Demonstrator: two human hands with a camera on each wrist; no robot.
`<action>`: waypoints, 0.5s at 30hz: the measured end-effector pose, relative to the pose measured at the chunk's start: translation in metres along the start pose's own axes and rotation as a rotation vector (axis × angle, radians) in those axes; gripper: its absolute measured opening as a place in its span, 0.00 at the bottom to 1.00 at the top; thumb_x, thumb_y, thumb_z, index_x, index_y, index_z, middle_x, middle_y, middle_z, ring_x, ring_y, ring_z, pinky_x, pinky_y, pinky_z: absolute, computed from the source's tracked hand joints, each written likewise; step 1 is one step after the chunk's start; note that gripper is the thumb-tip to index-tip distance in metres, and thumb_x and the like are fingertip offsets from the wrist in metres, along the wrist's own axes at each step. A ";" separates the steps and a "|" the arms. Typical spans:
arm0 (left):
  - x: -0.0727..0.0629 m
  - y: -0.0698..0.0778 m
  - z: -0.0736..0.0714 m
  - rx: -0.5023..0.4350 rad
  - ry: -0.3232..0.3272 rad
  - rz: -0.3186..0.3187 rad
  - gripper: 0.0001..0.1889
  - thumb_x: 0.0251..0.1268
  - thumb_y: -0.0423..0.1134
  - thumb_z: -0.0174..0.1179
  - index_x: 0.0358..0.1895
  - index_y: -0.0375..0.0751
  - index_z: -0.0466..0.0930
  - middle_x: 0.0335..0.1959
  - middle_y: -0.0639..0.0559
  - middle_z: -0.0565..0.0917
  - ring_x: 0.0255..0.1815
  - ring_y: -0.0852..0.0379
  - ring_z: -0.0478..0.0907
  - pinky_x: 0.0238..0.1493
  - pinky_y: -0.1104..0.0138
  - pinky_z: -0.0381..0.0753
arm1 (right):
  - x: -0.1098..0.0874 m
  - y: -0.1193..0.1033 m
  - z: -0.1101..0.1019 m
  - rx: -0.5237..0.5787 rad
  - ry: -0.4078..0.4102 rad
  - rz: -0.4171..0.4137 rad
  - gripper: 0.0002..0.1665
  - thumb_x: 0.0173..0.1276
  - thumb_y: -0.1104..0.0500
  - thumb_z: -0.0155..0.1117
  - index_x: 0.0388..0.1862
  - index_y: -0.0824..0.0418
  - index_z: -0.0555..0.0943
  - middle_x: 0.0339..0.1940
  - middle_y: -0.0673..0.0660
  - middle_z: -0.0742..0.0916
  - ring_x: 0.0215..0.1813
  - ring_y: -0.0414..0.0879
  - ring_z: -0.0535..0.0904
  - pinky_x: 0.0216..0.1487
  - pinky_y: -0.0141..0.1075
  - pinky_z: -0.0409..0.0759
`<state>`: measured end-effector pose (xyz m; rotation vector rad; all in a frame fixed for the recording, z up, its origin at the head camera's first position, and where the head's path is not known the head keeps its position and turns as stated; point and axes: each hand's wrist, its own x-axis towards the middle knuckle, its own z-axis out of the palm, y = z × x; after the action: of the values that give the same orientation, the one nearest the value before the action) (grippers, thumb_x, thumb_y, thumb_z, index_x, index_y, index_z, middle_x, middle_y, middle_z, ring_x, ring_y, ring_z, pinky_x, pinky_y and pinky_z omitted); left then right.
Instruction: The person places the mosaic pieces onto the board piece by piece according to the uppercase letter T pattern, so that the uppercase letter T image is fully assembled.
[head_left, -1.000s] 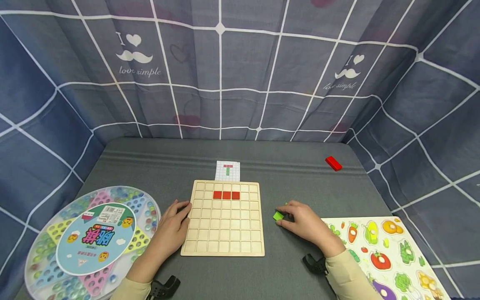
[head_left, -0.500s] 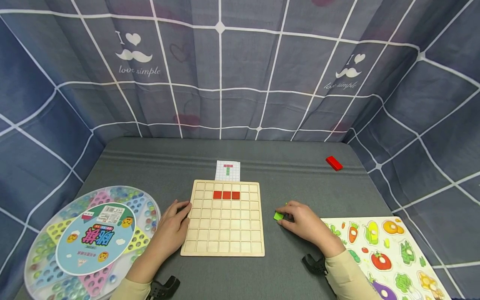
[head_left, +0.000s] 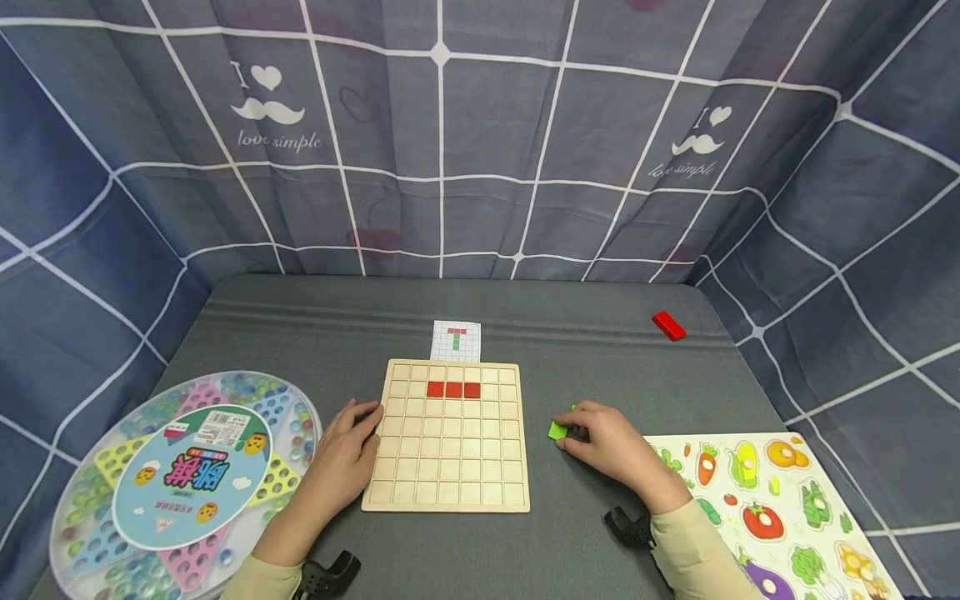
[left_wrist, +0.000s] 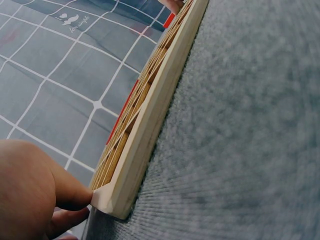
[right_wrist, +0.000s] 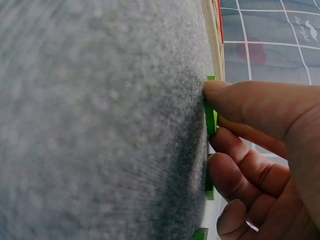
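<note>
A wooden grid board [head_left: 446, 458] lies flat in the middle of the head view, with three red squares [head_left: 453, 390] in a row near its far edge. My left hand [head_left: 345, 446] rests against the board's left edge; in the left wrist view, its fingertips touch the corner. To the right of the board, my right hand [head_left: 607, 442] pinches a green block [head_left: 557, 431] low over the cloth. The right wrist view has my thumb on this green block [right_wrist: 211, 117], with another green block [right_wrist: 209, 187] under my curled fingers and a third green piece [right_wrist: 201, 233] lower down.
Behind the board lies a pattern card [head_left: 455, 343] with a red and green T. A loose red block [head_left: 669, 326] lies far right. A round marble-game board [head_left: 285, 396] stands left. Beside my right forearm is a vegetable-picture board [head_left: 787, 458]. Grid-patterned curtains enclose the grey table.
Almost nothing moves. My right hand and the green block shift very slightly to the right; my left hand stays at the board's edge.
</note>
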<state>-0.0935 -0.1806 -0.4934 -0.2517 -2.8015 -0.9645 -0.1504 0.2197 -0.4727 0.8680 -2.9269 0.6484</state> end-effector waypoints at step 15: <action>0.000 0.000 0.000 0.003 -0.005 -0.004 0.22 0.71 0.30 0.56 0.66 0.30 0.74 0.66 0.37 0.72 0.74 0.33 0.55 0.68 0.38 0.55 | 0.003 0.000 -0.003 -0.006 0.005 -0.010 0.14 0.60 0.57 0.76 0.45 0.57 0.89 0.39 0.46 0.85 0.33 0.37 0.76 0.34 0.33 0.77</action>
<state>-0.0932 -0.1805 -0.4932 -0.2488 -2.8083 -0.9623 -0.1530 0.2189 -0.4695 0.8782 -2.9172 0.6401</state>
